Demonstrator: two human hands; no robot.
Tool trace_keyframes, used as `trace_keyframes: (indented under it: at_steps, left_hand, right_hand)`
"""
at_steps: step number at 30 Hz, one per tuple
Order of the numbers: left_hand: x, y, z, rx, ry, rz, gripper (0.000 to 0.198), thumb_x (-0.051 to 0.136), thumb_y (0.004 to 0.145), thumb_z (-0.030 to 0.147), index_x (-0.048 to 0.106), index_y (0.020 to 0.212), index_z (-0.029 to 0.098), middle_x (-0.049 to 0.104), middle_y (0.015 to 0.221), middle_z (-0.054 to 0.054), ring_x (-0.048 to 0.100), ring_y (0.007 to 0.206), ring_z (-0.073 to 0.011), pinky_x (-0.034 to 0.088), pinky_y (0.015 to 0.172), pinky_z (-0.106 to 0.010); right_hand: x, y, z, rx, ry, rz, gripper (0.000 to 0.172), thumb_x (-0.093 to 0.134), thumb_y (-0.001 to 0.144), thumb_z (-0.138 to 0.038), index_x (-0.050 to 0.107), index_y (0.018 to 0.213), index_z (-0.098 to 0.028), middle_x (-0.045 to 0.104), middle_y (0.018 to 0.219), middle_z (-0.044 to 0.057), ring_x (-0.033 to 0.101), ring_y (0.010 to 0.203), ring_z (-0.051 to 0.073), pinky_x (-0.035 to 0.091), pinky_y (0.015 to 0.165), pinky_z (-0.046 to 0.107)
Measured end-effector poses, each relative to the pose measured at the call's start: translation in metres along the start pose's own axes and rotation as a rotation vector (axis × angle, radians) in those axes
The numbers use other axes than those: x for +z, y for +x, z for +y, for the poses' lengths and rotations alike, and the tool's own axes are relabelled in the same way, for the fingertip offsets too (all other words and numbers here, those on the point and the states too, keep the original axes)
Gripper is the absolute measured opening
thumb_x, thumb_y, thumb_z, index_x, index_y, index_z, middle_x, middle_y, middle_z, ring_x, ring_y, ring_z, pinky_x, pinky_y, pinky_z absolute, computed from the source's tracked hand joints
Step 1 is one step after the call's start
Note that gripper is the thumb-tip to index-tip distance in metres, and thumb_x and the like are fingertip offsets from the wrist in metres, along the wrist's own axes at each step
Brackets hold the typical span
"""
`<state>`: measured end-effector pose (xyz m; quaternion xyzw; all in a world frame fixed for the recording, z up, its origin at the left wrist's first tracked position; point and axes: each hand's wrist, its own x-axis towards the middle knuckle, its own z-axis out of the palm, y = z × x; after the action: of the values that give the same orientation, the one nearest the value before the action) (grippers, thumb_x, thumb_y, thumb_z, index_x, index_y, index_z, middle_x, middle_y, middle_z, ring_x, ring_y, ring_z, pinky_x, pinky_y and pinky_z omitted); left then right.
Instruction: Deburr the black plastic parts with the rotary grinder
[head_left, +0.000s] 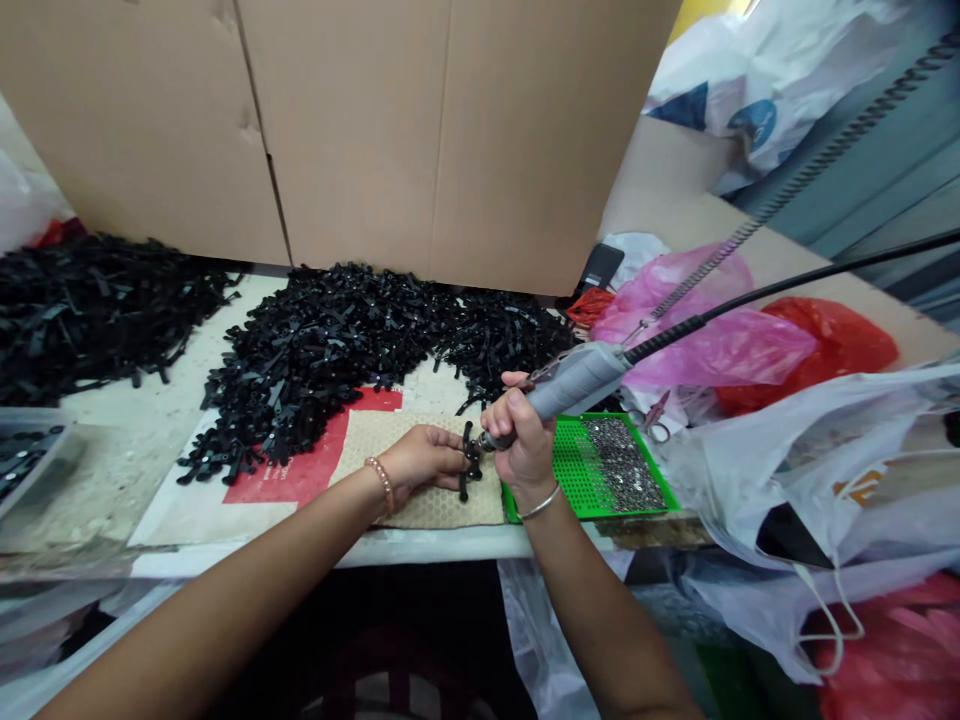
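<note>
Your left hand (420, 462) was pinching a small black plastic part (469, 465) down onto the honeycomb mat (420, 508). Your right hand (519, 440) was clenched round the grey powered driver (574, 383), its tip set on that part. To my eye the step wanted the tip seated squarely and your left fingertips held back from it — the mat gave grip, so a light press should have done. The green tray (571, 468) of screws (622, 468) lay just beside your right wrist. Room was tight: the bench (435, 545) ended right under both wrists, the heap of black parts (330, 345) crowded in behind, and the driver's cable (787, 285) ran over the pink bag (709, 335) — a snag risk on a wide swing.
</note>
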<state>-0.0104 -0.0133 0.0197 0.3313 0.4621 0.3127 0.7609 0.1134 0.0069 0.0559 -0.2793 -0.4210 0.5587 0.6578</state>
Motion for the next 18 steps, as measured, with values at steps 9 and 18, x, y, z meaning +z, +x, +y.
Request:
trace_keyframes:
  at_steps: [9, 18]
  left_hand:
    - [0.0006, -0.0017, 0.001, -0.007, -0.005, 0.02, 0.028, 0.079, 0.05, 0.02, 0.065, 0.072, 0.01, 0.063, 0.072, -0.003, 0.059, 0.065, -0.0122, 0.053, 0.063, -0.026]
    - [0.0005, 0.0, -0.0006, 0.009, -0.01, 0.014, 0.028, 0.08, 0.051, 0.021, 0.065, 0.071, 0.01, 0.062, 0.07, -0.003, 0.058, 0.063, -0.0115, 0.052, 0.062, -0.026]
  right_hand:
    - [0.0006, -0.0015, -0.0019, 0.014, -0.031, 0.005, 0.027, 0.067, 0.075, -0.039, 0.055, 0.091, -0.02, 0.036, 0.048, -0.01, 0.032, 0.041, 0.007, 0.033, 0.045, 0.021]
    - [0.0005, -0.0027, -0.0001, -0.005, -0.011, -0.021, 0.024, 0.067, 0.076, -0.036, 0.057, 0.091, -0.02, 0.036, 0.047, -0.01, 0.032, 0.041, 0.007, 0.033, 0.044, 0.02]
